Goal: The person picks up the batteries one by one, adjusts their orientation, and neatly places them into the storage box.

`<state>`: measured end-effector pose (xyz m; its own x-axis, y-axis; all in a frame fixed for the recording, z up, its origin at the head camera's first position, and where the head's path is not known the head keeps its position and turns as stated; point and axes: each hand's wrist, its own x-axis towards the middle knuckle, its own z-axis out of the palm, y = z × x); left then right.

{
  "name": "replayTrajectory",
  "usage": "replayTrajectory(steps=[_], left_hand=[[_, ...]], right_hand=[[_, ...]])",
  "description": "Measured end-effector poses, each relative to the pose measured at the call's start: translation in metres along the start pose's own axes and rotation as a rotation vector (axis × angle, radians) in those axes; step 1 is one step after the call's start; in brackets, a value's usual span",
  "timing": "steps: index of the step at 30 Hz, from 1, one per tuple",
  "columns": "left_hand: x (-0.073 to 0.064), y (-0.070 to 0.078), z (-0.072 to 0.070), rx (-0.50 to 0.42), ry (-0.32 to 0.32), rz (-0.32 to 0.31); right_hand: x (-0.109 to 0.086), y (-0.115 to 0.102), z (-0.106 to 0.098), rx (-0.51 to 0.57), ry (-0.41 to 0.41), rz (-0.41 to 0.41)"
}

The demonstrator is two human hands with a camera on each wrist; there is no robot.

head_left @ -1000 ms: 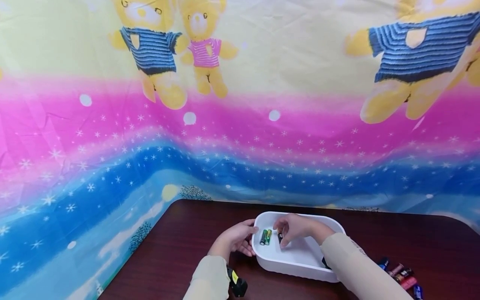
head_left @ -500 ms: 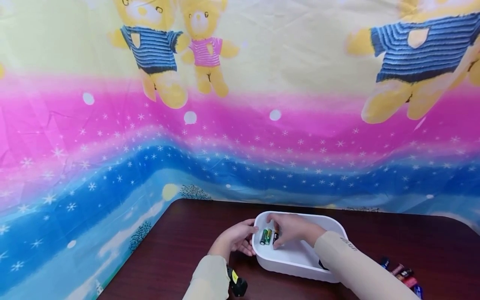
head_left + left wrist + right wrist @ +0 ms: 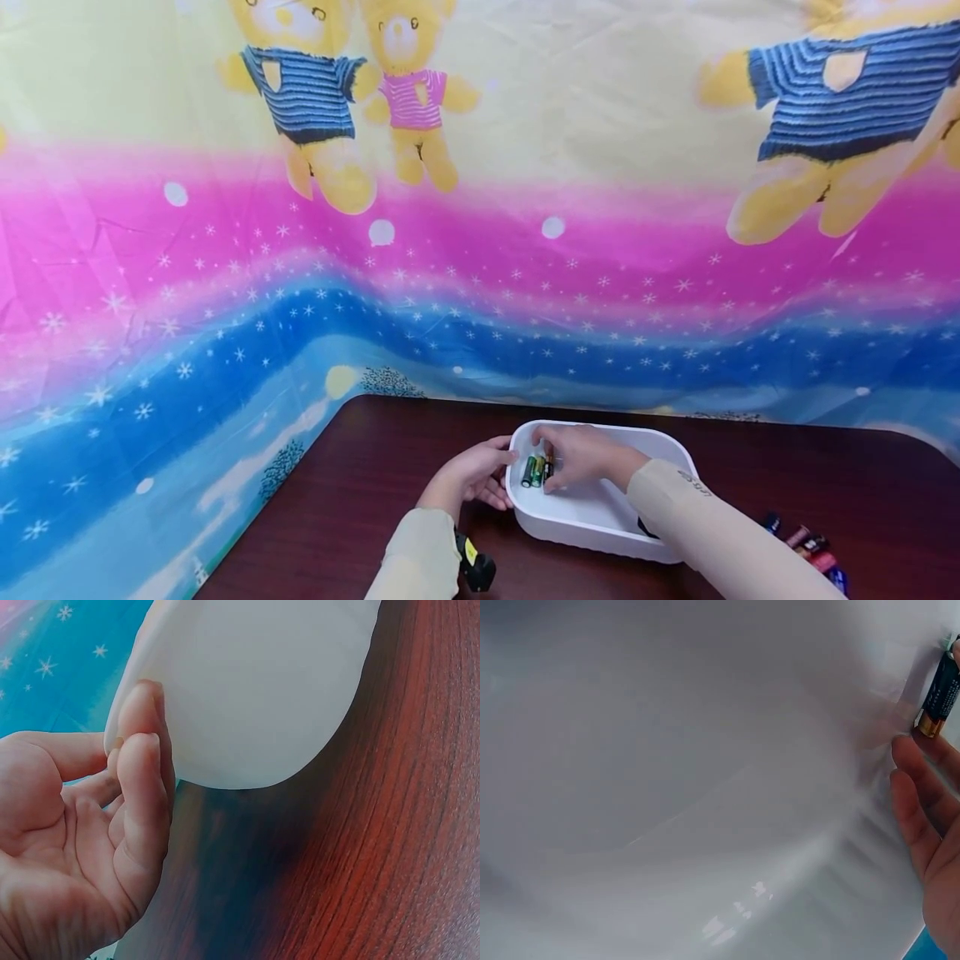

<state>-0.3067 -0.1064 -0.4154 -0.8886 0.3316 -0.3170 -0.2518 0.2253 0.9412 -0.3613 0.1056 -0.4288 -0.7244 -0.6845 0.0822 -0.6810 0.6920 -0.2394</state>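
A white plastic tray (image 3: 577,533) stands on the table. My left hand (image 3: 480,475) grips its left end, and the left wrist view has the fingers (image 3: 142,780) against the outer wall. Inside the tray, my right hand (image 3: 588,457) pinches a black battery (image 3: 548,473) with a copper-coloured end. That battery (image 3: 940,694) lies partly past the edge of the right wrist view. Immediately left of it, a green battery (image 3: 537,472) and a darker green battery (image 3: 528,472) lie side by side on the tray floor.
Several loose batteries (image 3: 813,550), in blue, red, black and pinkish brown, lie on the dark wooden table (image 3: 360,500) right of the tray, near the right sleeve (image 3: 720,521). A printed cloth (image 3: 480,275) hangs behind the table.
My right hand has moved left inside the tray with the black battery, bringing it up beside the two green ones. The left hand has kept its hold on the tray.
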Motion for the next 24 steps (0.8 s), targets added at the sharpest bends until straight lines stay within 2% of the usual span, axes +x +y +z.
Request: replayTrajectory(steps=[9,16,19,24], left_hand=[[0.002,0.0,0.0,0.008,0.002,0.009],[0.003,0.0,0.004,0.043,0.024,0.024],[0.004,-0.001,0.004,0.046,0.029,0.027],[0.003,-0.002,0.002,0.057,0.036,0.022]], right_hand=[[-0.001,-0.004,-0.006,0.057,-0.029,0.023],[-0.005,-0.006,-0.014,-0.02,-0.048,0.011],[-0.008,-0.008,-0.025,-0.02,-0.066,0.046],[-0.017,-0.012,-0.054,0.051,-0.074,0.103]])
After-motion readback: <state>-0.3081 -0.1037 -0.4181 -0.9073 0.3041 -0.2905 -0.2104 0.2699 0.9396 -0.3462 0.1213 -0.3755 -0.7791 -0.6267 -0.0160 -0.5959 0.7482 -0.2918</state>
